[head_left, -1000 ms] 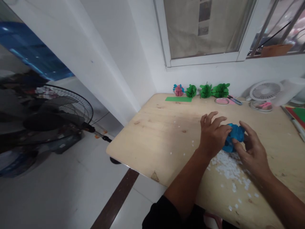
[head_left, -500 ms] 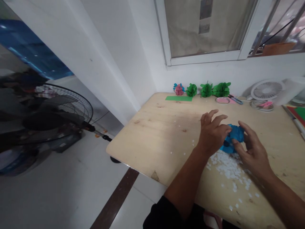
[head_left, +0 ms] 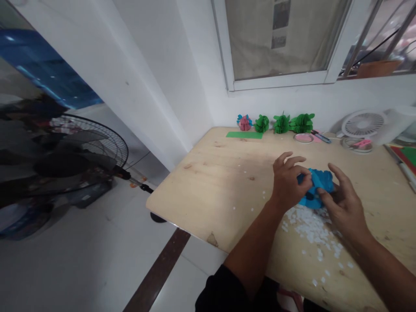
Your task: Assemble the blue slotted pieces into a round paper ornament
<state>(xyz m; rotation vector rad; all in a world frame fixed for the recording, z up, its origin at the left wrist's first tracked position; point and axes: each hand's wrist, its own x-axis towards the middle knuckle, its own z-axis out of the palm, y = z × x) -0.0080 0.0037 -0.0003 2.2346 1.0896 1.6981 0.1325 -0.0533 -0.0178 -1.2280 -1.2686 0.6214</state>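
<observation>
Holding a folded blue piece [head_left: 321, 180], uneven-edged and dark-marked low down, over the table [head_left: 201, 177] near white scraps [head_left: 310, 227]. Pinching with the left hand [head_left: 290, 180], outer fingers raised; gripping with the right hand [head_left: 346, 207], thumb in front.

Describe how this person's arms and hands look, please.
Both the left hand and right hand are bare, with no gloves. A plain black sleeve covers the upper left arm, leaving the left forearm uncovered. The right forearm shows no sleeve within view.
</observation>
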